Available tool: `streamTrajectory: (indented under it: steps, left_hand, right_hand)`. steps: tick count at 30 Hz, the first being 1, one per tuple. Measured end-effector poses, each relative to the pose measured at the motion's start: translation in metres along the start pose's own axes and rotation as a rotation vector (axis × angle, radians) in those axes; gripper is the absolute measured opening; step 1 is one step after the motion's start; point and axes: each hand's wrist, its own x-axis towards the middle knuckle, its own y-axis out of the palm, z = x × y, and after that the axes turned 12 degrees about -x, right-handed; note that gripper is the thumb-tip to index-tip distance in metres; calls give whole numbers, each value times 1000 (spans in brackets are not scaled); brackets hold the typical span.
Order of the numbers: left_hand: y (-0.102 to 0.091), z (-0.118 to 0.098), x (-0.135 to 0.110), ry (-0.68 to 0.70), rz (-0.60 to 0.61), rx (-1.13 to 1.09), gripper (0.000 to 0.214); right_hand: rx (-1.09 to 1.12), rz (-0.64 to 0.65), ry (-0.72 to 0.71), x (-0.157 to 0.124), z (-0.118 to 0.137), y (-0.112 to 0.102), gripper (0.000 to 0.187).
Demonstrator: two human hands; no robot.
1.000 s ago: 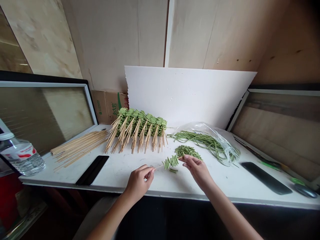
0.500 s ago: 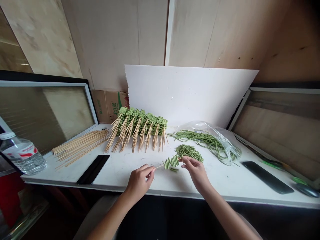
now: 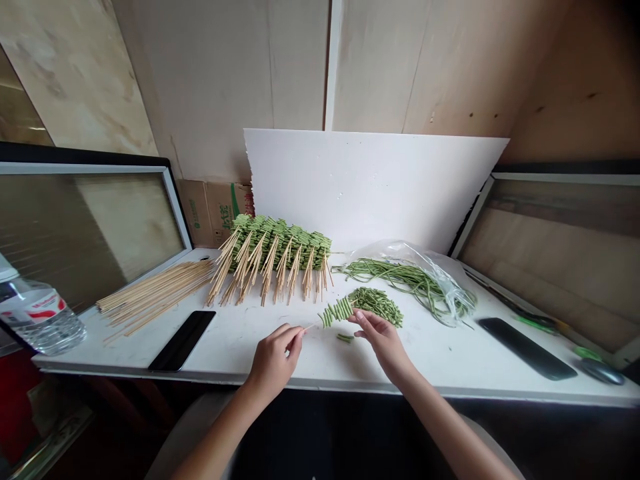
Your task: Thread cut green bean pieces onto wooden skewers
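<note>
My left hand (image 3: 276,357) pinches the bare end of a thin wooden skewer. A row of cut green bean pieces (image 3: 336,312) is threaded crosswise along its other end, held above the table. At that far end, my right hand (image 3: 379,333) has thumb and fingers closed by the last piece; whether a separate piece is between them is hard to see. Beneath the skewer a few loose bean pieces (image 3: 345,338) lie on the white table (image 3: 310,373). Just behind my right hand is a heap of cut beans (image 3: 376,305).
Filled bean skewers (image 3: 280,247) are stacked at the back, sticks facing me. Bare skewers (image 3: 160,290) lie left, beside a black phone (image 3: 183,341) and a water bottle (image 3: 40,313). Long beans (image 3: 400,277) in a plastic bag (image 3: 453,293), a dark flat object (image 3: 525,348) and a mouse (image 3: 601,371) are right.
The threaded skewer has risen slightly and tilts up more towards my right hand. Both hands keep their grip near its ends. The whole view has shifted a little.
</note>
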Motion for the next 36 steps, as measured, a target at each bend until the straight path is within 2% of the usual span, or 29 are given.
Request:
streamTrajectory:
  steps: [4, 6, 9, 13, 17, 20, 24, 27, 31, 36]
  left_hand:
    - [-3, 2, 1, -38, -30, -11, 28]
    - [-3, 3, 1, -49, -28, -9, 28]
    - [-1, 3, 0, -55, -19, -5, 29]
    - [1, 4, 0, -62, -11, -8, 29]
    - [2, 6, -1, -69, -2, -13, 30]
    - [2, 6, -2, -71, -3, -25, 30]
    - [2, 5, -1, -66, 0, -35, 31]
    - [2, 5, -1, -56, 11, -37, 31]
    - [3, 5, -3, -45, 41, -41, 31]
    - [2, 3, -3, -42, 55, -30, 30]
  right_hand:
    - [-598, 49, -282, 3, -12, -9, 28]
    - [-796, 56, -379, 3, -18, -11, 20]
    - [-903, 63, -416, 2, -22, -9, 14]
    - [-912, 38, -362, 0, -21, -5, 16]
    - [-782, 0, -330, 3, -21, -6, 18]
    - [-596, -41, -204, 8, -19, -14, 22]
    - [-189, -6, 35, 15, -12, -28, 38]
    - [124, 59, 130, 17, -7, -32, 43]
    - [307, 137, 118, 15, -1, -29, 42]
    - [344, 96, 99, 13, 1, -24, 43]
